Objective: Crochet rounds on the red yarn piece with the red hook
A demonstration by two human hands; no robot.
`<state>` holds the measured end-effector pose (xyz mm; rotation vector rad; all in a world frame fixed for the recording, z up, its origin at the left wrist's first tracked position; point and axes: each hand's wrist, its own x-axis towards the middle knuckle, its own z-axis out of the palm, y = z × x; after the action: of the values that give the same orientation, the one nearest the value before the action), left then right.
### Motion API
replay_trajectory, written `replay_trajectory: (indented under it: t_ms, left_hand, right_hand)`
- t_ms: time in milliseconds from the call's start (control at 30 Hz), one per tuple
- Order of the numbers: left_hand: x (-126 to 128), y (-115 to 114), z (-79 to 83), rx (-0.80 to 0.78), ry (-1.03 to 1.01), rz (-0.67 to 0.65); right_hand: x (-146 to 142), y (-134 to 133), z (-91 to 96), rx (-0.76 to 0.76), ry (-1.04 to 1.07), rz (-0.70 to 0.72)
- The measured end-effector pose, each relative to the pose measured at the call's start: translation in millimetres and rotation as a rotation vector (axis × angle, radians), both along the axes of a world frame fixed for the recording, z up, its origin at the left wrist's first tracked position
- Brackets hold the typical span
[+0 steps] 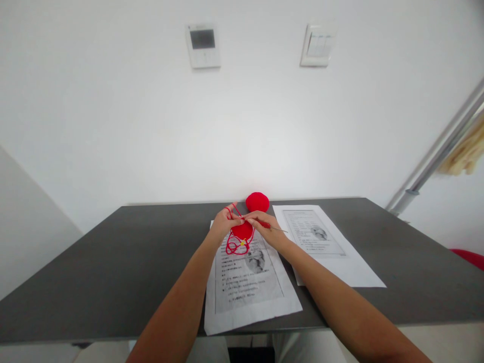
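Note:
My left hand (pixel 224 223) is closed in a pinch on a small red crocheted piece (pixel 242 231), with red yarn wound over its fingers. Loose loops of red yarn (pixel 233 247) hang from the piece, and a small yellow marker (pixel 242 243) sits in them. My right hand (pixel 264 224) is closed around a thin crochet hook (pixel 273 228) with a red grip, its tip at the piece. A ball of red yarn (pixel 257 201) lies on the table just behind both hands.
Two printed sheets lie on the dark grey table (pixel 113 262): one (pixel 247 287) under my hands, another (pixel 325 242) to the right. A white wall stands right behind the table. A metal rail (pixel 434 161) slants at the right. Something red (pixel 471 257) shows at the right edge.

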<state>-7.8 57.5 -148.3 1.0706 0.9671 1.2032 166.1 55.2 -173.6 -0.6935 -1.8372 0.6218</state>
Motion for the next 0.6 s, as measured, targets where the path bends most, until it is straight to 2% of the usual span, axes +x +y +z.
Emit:
replay_trajectory:
  t_ms: [133,267,433,600]
  left_hand:
    - [4,0,-3.9,0.039,0.041,0.099]
    - [10,1,-10.3,0.049,-0.019,0.151]
    - [13,1,-13.5,-0.021,-0.174,0.073]
    - [3,2,-9.8,-0.119,-0.242,-0.063]
  right_hand:
    - [-2,-1,-5.4,0.023,-0.065,-0.032]
    - [-7,-3,-9.1,0.103,-0.116,-0.044]
    - [-12,-9,-4.6,0.212,-0.147,-0.023]
    - [-10,-12,0.4,0.232,-0.15,-0.007]
